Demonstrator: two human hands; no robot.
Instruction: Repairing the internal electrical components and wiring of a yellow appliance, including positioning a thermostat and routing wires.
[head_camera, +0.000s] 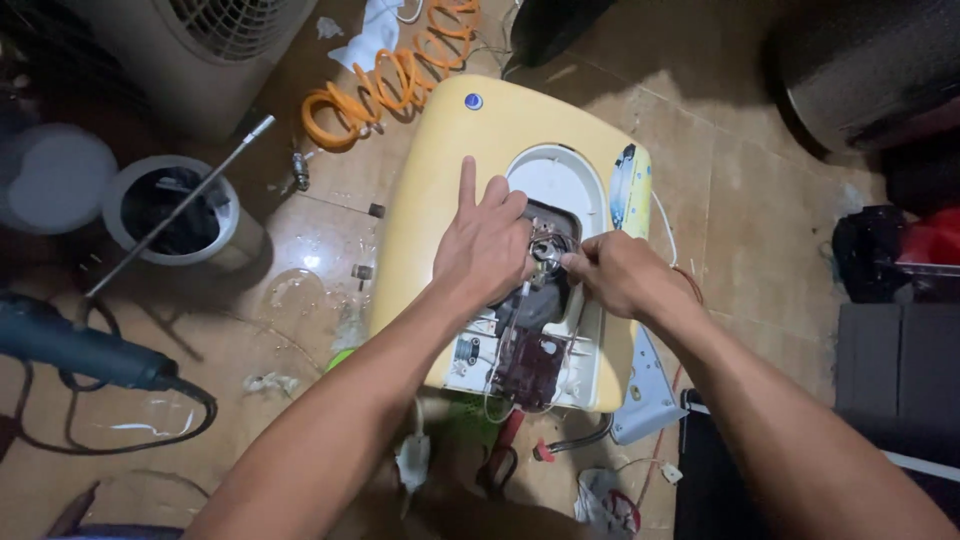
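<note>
Right hand fingertips pinched on a small metal fitting, left hand resting beside it, fingers curled, index finger pointing far, both forearms reaching from near edge, over the open panel of a yellow water heater lying mid-floor, orange coiled hose far left.

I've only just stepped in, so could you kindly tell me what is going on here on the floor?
A person is working with both hands inside an opened pale yellow appliance housing that lies on the tiled floor. The left hand rests on the housing with its forefinger stretched out, at the edge of the opening. The right hand pinches a small metal fitting among the exposed wiring. An orange coiled hose and a power tool lie nearby.
</note>
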